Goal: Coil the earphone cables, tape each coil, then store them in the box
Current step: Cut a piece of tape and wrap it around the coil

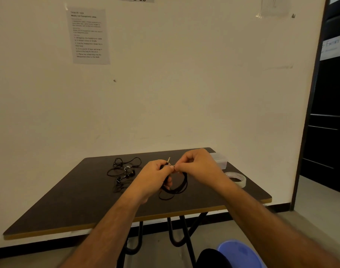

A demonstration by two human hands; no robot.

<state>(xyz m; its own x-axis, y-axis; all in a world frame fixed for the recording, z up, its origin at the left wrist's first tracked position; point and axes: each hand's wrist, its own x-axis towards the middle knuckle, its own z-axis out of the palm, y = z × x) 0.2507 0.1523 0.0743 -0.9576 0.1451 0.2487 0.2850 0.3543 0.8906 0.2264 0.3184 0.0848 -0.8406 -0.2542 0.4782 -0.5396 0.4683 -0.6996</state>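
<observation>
Above the middle of the dark table [72, 206], both hands hold one black earphone cable coil [179, 185]. My left hand [155, 173] grips the coil's top, and the metal jack plug [168, 160] sticks up from its fingers. My right hand [196, 161] pinches the cable at the same spot, fingertip to fingertip with the left. The loops hang down below the hands. A second black earphone set [124, 171] lies loose and tangled on the table to the left. A roll of clear tape [237, 178] lies at the right. The clear plastic box [220, 161] stands behind my right hand, partly hidden.
The table stands against a pale wall with an instruction sheet [88, 35] taped on it. A blue plastic stool [240, 254] is below the table's near edge. A dark doorway [327, 113] opens at the right.
</observation>
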